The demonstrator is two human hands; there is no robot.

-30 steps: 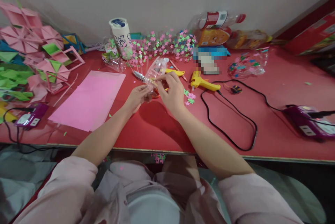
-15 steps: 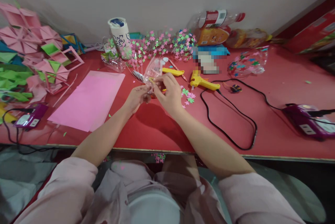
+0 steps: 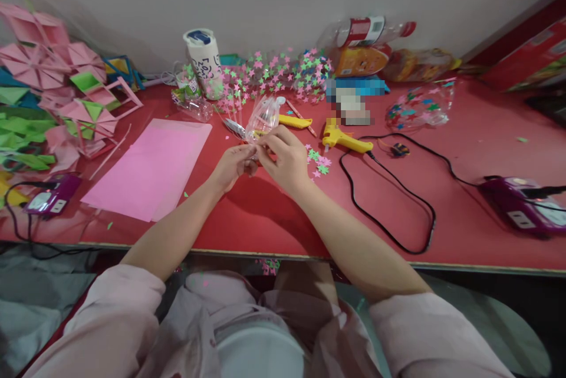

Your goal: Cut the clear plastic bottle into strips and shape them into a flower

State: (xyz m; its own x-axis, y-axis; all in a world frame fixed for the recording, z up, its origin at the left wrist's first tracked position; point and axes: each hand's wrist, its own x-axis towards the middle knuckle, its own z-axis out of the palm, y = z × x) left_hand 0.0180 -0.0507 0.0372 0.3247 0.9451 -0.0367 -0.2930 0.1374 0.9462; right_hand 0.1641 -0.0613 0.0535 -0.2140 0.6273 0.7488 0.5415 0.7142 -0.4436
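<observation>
Over the middle of the red table, both hands meet at a bundle of clear, strip-like plastic (image 3: 264, 115). My left hand (image 3: 233, 167) pinches its near end, with the other fingers curled. From the right, my right hand (image 3: 285, 157) closes thumb and fingertips on the same end; the exact contact is hidden by the fingers. Behind the right hand lies a yellow cutter (image 3: 296, 122). A silver blade-like tool (image 3: 235, 128) rests beyond the left hand. Loose pink and green paper stars (image 3: 322, 161) are scattered just right of my right hand.
Pink paper sheets (image 3: 150, 168) lie left, near folded paper shapes (image 3: 39, 65). A yellow glue gun (image 3: 347, 140) with a looping black cord (image 3: 428, 230) is right. Purple power strips (image 3: 517, 204) sit at both sides. Star-covered plastic (image 3: 269, 74) and bottles (image 3: 360, 31) line the wall.
The clear plastic between my hands has turned more upright and spread its strips. My right fingers have shifted slightly toward the left hand. The table items stay put.
</observation>
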